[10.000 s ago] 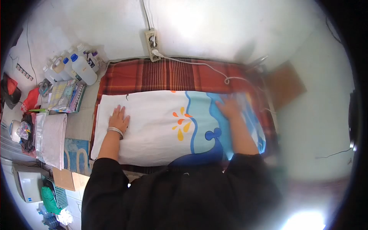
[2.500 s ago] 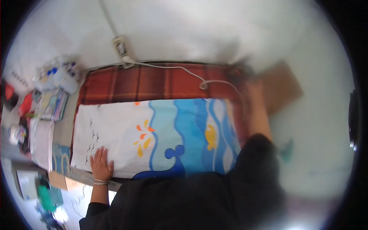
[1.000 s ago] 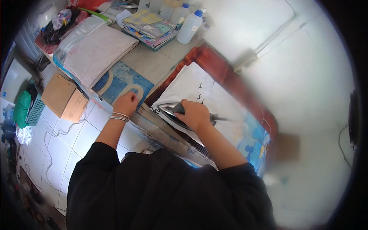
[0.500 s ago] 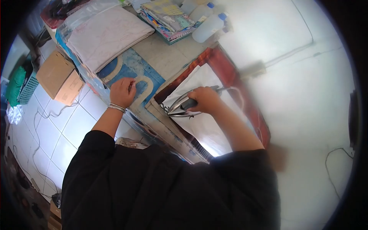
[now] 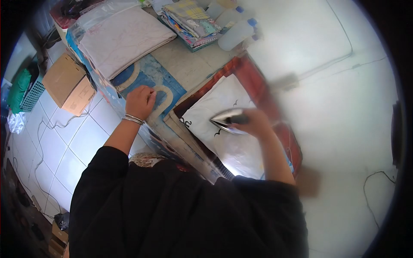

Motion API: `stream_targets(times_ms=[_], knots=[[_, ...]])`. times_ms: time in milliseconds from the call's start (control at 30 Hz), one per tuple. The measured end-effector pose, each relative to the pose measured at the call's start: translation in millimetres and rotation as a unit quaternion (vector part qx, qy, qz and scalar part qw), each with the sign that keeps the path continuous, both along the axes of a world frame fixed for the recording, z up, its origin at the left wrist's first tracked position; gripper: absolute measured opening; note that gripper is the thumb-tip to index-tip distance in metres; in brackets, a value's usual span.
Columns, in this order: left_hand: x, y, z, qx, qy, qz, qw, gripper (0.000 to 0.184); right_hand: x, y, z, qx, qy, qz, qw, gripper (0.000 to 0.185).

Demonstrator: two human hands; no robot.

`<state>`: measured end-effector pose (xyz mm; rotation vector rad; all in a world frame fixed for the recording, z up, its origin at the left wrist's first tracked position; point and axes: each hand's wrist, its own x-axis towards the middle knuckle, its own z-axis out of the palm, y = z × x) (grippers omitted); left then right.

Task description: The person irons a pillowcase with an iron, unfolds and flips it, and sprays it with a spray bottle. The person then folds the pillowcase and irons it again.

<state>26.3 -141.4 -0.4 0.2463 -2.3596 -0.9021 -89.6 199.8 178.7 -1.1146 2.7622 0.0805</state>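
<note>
My right hand (image 5: pixel 254 123) grips the dark handle of a clothes iron (image 5: pixel 228 117), its shiny metal tip pointing left. Under the iron lies a white cloth (image 5: pixel 211 101) with black curly and bird-like marks, spread on a reddish-brown patterned pad (image 5: pixel 242 66). My left hand (image 5: pixel 141 102) rests at the table's near edge on a blue mat with pale curved shapes (image 5: pixel 161 77). Its fingers are curled in, and nothing shows in them. Part of the iron's handle is hidden by my right fingers.
Folded pale fabric (image 5: pixel 127 41) lies at the table's far left, beside a stack of folded patterned cloths (image 5: pixel 191 23). Bottles with blue caps (image 5: pixel 235 35) stand near the wall. On the tiled floor are a cardboard box (image 5: pixel 66 81), a green basket (image 5: pixel 33 96) and loose cables.
The iron has slid right and back from the cloth's left edge toward its middle, with my right hand still on it. My left hand has stayed almost in place.
</note>
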Motion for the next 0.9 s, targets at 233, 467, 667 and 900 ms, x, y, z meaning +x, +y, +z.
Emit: stream_targets(times_ms=[233, 467, 667, 900], knots=[[16.4, 116.3, 16.3, 0.052, -0.093, 0.021, 0.994, 0.024, 3.5, 77.0, -31.4, 0.052, 0.037, -0.093, 0.994, 0.044], [8.2, 126.2, -4.0, 0.120, 0.034, 0.076, 0.989, 0.010, -31.2, 25.0, -61.5, -0.117, 0.088, 0.080, 0.986, 0.047], [7.8, 133.8, 1.6, 0.075, 0.090, 0.129, 0.985, 0.011, -54.5, -26.5, -62.2, -0.084, 0.117, 0.027, 0.989, 0.044], [8.8, 135.7, 1.0, 0.073, 0.076, 0.163, 0.981, 0.011, -54.4, -24.4, -46.1, -0.061, 0.018, 0.107, 0.992, 0.043]])
